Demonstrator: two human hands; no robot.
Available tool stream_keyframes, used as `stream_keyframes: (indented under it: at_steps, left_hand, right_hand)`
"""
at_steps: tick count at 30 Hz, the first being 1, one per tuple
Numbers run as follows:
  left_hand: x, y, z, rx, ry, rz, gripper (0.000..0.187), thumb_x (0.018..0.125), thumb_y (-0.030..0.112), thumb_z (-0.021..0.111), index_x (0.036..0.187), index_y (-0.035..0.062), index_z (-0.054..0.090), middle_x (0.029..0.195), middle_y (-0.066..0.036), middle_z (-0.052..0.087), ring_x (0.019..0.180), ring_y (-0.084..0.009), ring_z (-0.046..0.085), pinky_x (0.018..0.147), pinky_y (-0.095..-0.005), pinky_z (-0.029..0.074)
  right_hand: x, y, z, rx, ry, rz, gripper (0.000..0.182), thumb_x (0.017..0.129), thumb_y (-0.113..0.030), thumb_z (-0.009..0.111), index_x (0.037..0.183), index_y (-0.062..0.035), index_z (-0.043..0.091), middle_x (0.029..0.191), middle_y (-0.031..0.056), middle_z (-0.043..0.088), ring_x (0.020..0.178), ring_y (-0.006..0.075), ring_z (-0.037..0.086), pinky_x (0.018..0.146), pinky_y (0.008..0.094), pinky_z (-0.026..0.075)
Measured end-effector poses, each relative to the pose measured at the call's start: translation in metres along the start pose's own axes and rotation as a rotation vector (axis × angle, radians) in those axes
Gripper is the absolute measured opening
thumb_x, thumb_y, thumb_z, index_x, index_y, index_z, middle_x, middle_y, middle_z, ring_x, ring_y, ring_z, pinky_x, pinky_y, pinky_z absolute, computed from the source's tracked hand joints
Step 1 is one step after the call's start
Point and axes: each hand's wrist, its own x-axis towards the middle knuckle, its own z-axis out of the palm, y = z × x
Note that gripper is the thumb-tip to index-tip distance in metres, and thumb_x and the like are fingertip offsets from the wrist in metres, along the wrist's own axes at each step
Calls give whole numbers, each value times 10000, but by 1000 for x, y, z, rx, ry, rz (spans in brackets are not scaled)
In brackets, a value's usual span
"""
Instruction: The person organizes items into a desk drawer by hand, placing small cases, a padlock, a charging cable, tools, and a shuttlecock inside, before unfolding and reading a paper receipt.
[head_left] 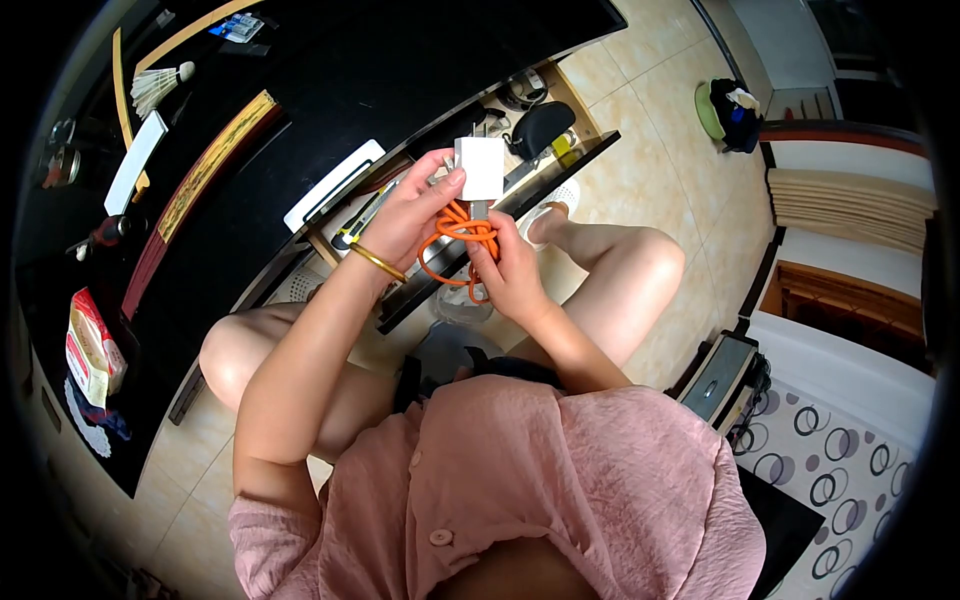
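Note:
A white charger block with metal prongs at its top is held up over an open drawer. My left hand, with a gold bangle at the wrist, grips the block's left side between thumb and fingers. From the block's lower end comes a grey plug with an orange cable, looped and bunched. My right hand has its fingers closed on the cable just below the plug. Behind the block, the drawer holds a black case, a yellow item and a cutter-like tool.
The black tabletop bears a shuttlecock, a folded fan, a white tablet-like object and a red-and-white packet. Under the drawer is a clear container. A small grey-fronted cabinet stands at the right.

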Motion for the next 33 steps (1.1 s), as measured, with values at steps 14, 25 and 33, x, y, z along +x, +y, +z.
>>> stream_keyframes:
  at_steps: [14, 25, 33]
  left_hand:
    - [0, -4, 4, 141, 42, 65, 382, 891, 213, 600, 1194, 32, 453, 1038, -79, 611, 952, -142, 612, 837, -284, 514]
    - [4, -21, -10, 321, 200, -108, 321, 909, 246, 575, 1140, 31, 512, 973, -38, 626, 853, -91, 599, 723, -225, 486]
    - [4, -6, -8, -146, 93, -114, 405, 990, 334, 362, 1245, 36, 462, 1082, -105, 585, 998, -160, 568, 863, -283, 472]
  right_hand:
    - [-3, 0, 5, 12, 29, 2, 223, 940, -205, 501, 1060, -18, 524, 701, 45, 550, 599, 96, 517, 551, 242, 418]
    - [-8, 13, 16, 349, -212, 290, 297, 910, -257, 564, 1083, -22, 510, 721, 61, 559, 637, 129, 531, 581, 277, 430]
    - [-8, 13, 9, 546, -58, 272, 276, 967, -224, 456, 1164, -30, 464, 730, -20, 466, 659, 45, 430, 578, 174, 350]
